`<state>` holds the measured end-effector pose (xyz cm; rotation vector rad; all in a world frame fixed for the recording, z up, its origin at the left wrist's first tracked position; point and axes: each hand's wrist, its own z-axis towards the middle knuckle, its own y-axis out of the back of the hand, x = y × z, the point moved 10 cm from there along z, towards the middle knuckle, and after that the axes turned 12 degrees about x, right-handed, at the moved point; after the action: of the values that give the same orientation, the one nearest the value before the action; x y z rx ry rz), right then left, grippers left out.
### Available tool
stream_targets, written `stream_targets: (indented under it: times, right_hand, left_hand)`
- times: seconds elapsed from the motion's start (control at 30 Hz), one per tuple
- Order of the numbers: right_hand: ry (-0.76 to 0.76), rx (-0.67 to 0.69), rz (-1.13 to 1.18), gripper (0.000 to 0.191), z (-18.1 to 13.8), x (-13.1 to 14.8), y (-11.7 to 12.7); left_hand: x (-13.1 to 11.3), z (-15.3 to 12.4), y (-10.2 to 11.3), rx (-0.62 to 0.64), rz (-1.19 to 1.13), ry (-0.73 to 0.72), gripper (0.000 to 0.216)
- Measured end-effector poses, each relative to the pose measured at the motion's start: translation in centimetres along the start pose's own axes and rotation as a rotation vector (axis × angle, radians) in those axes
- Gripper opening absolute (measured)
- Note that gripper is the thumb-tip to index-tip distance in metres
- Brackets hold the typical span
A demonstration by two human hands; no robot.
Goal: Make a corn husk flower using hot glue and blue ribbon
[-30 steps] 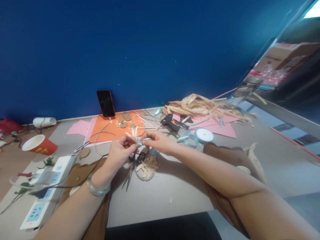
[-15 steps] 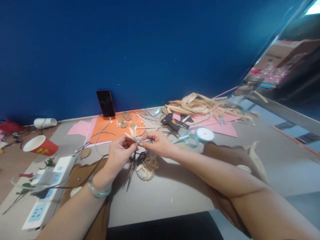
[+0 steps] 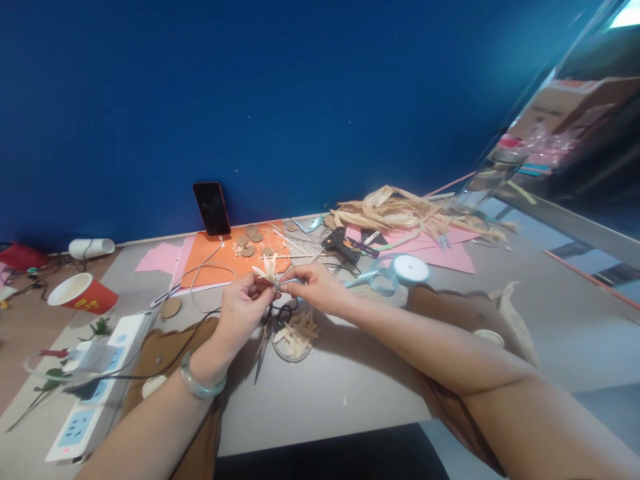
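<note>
Between my fingers is a small flower of pale husk strips [image 3: 269, 268], its petals fanning upward. My left hand [image 3: 245, 303] pinches it at the base. My right hand [image 3: 316, 288] is closed on a thin light-blue ribbon [image 3: 286, 283] that meets the flower's base. Just below my hands, scissors [image 3: 261, 353] lie with their blades toward me, their handles partly hidden. Beside them a round clear dish [image 3: 293, 359] holds cut husk pieces [image 3: 299, 332].
A glue gun [image 3: 341, 245], a ribbon spool [image 3: 410, 269] and a heap of dried husks [image 3: 385, 210] lie behind on the right. Orange paper [image 3: 200, 257] bears cardboard discs. A phone [image 3: 212, 208] leans on the blue wall. At left are a power strip [image 3: 80, 427] and paper cup [image 3: 90, 295].
Both hands stay in nearly the same place, still pinching the flower and the ribbon. Only a very slight shift of the view shows.
</note>
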<state>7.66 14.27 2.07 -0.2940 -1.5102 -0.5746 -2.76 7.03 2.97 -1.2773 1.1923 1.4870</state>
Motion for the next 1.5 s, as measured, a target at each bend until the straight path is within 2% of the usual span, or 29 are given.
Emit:
stream_targets:
  times: [0.5, 0.9, 1.27, 1.5]
  right_hand:
    - [0.007, 0.006, -0.036, 0.015, 0.1, 0.1, 0.4]
    - [-0.011, 0.093, 0.082, 0.020, 0.1, -0.5, -0.3]
    - [-0.093, 0.109, 0.256, 0.015, -0.1, -1.1, -0.6]
    - [-0.095, 0.111, 0.243, 0.015, -0.1, -1.1, -0.6]
  left_hand:
    - [0.3, -0.2, -0.5, 0.038, -0.067, 0.078, 0.024]
    - [0.7, 0.0, 0.1, 0.065, -0.056, 0.082, 0.028]
    - [2.0, 0.6, -0.4, 0.106, -0.231, 0.106, 0.028]
    - [1.5, 0.3, -0.4, 0.082, -0.203, 0.100, 0.028]
